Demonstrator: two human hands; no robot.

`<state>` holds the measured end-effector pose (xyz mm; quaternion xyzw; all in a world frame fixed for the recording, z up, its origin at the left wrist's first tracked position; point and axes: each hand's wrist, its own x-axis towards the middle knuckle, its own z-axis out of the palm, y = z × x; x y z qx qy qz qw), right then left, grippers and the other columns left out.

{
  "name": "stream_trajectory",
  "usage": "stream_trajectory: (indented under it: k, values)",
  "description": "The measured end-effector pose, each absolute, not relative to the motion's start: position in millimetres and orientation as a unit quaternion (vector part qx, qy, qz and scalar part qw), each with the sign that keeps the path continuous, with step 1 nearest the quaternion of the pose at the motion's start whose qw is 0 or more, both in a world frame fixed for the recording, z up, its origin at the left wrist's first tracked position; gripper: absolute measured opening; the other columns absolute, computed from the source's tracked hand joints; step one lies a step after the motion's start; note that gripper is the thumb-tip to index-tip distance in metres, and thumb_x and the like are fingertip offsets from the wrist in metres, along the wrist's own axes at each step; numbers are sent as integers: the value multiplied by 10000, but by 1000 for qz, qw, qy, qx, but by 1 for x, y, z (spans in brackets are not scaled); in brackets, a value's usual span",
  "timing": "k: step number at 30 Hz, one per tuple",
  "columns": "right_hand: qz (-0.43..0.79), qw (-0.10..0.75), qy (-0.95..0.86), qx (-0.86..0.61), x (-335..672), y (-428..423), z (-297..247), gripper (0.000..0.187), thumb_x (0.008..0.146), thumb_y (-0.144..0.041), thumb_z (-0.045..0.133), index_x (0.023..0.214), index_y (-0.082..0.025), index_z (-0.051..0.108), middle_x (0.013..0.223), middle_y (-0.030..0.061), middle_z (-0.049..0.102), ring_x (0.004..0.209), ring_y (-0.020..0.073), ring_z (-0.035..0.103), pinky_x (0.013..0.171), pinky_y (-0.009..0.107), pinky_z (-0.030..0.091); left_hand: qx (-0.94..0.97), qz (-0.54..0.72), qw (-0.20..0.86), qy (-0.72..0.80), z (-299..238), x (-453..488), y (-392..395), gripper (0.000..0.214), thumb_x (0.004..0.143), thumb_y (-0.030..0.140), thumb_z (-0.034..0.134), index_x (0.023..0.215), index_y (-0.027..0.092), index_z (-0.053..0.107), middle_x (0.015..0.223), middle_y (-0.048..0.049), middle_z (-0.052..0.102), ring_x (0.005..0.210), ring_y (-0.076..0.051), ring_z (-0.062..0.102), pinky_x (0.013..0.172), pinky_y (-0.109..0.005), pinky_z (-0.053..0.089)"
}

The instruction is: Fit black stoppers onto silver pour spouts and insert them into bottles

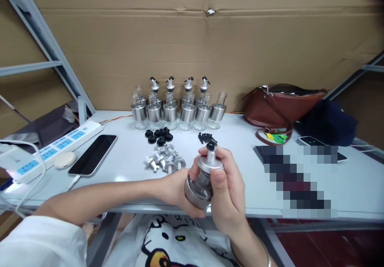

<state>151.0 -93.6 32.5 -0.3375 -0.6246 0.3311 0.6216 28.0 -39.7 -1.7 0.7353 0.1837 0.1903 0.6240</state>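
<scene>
My left hand [180, 191] is wrapped round the lower body of a glass oil bottle [196, 193] with a steel band, held tilted over the table's front edge. The fingers and thumb of my right hand [229, 191] close round a silver pour spout [211, 161] at the bottle's neck. Beyond my hands lie a pile of silver spout parts [165, 158], a cluster of black stoppers [159, 135] and a row of small black levers [206, 138]. Further back stand several bottles [154, 113], some topped with spouts [188, 83].
On the left are a power strip [60, 149], a phone [93, 155] and a round white case [65, 160]. A brown handbag [279, 107], a dark cap [327, 123] and a blurred-out flat object [295, 179] occupy the right. Cardboard [180, 39] walls the back.
</scene>
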Motion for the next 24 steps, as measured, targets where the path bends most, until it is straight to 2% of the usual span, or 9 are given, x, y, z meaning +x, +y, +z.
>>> stream_trajectory:
  k: [6, 13, 19, 24]
  values:
    - [348, 633, -609, -327, 150, -93, 31, 257, 935, -451, 394, 1089, -267, 486, 706, -11, 564, 581, 139, 514, 532, 268, 425, 725, 185, 636, 190, 1, 29, -41, 261, 567, 158, 703, 712, 147, 487, 668, 56, 507, 620, -70, 486, 541, -174, 408]
    - [362, 637, -604, -313, 151, -94, 33, 310, 936, -490, 382, 1122, -273, 503, 694, -22, 552, 604, 123, 509, 546, 247, 415, 733, 175, 624, 206, 4, 28, -42, 285, 578, 179, 724, 741, 151, 493, 717, 49, 529, 662, -80, 495, 595, -185, 418]
    - [398, 629, -594, -304, 152, -93, 37, 314, 937, -506, 371, 1079, -273, 525, 657, -36, 539, 574, 100, 489, 541, 226, 407, 748, 175, 605, 209, 10, 28, -44, 266, 612, 152, 693, 774, 156, 484, 750, 39, 516, 714, -99, 502, 642, -205, 429]
    - [428, 639, -567, -296, 151, -91, 37, 301, 941, -507, 355, 1041, -255, 486, 639, -35, 549, 571, 106, 510, 552, 229, 436, 737, 181, 620, 201, 10, 29, -43, 301, 588, 154, 729, 807, 156, 523, 775, 35, 549, 748, -112, 530, 679, -221, 449]
